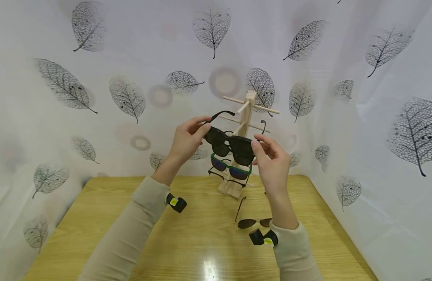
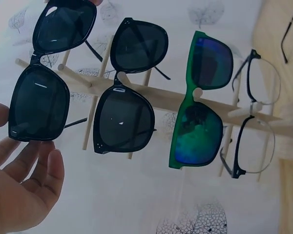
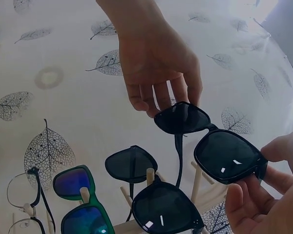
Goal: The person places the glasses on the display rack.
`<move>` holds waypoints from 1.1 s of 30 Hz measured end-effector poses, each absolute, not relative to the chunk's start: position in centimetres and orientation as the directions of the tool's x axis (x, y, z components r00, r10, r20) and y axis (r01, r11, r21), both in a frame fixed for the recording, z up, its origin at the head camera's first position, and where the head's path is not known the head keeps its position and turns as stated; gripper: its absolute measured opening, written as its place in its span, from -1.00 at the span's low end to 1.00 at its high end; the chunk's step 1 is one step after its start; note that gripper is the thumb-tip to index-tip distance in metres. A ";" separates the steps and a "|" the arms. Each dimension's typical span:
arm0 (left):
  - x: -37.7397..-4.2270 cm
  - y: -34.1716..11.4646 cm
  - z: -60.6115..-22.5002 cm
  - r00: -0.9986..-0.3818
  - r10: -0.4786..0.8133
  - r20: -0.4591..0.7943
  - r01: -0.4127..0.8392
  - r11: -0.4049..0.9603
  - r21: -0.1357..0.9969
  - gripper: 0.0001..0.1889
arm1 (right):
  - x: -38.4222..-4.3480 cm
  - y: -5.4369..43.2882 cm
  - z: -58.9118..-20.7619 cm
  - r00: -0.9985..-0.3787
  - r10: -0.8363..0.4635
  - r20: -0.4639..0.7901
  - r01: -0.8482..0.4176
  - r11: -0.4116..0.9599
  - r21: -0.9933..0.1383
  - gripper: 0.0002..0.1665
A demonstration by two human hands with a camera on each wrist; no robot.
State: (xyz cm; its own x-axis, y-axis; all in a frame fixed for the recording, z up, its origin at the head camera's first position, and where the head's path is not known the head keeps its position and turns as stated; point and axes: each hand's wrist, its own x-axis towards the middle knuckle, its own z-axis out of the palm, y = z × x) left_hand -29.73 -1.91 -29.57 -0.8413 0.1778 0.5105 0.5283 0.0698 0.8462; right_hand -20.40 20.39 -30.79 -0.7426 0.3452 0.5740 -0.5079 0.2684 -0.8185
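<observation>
Both hands hold a pair of black sunglasses (image 1: 242, 150) by its two sides, lenses toward me, in front of a wooden glasses rack (image 1: 248, 111). My left hand (image 1: 189, 138) pinches the left hinge corner between thumb and fingers. At the opposite corner, my right hand (image 1: 273, 162) grips the frame. The temples are unfolded and point toward the rack. Just below hang another black pair (image 2: 124, 119), green-framed sunglasses (image 2: 199, 136) with blue-green mirrored lenses, and clear half-rim glasses (image 2: 238, 146). A peg (image 2: 73, 75) ends near the held pair's bridge; whether they touch I cannot tell.
Dark aviator sunglasses (image 1: 246, 223) lie on the wooden table (image 1: 195, 230) in front of the rack, partly hidden by the right forearm. Bare pegs (image 1: 266, 109) stick out at the rack's top. A white leaf-print curtain (image 1: 181, 35) stands behind and at the sides.
</observation>
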 end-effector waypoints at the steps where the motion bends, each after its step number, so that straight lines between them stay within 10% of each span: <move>1: -29.8 -1.8 -29.5 -0.842 0.178 0.510 0.528 0.071 0.846 -0.66 | -20.5 20.5 -30.7 -0.746 0.347 0.569 -0.507 0.259 -0.822 -0.75; 33: -32.1 0.8 -28.9 -0.908 0.164 0.385 0.407 0.128 0.904 -0.63 | -23.7 22.4 -30.4 -0.790 0.402 0.463 -0.441 0.151 -0.885 -0.66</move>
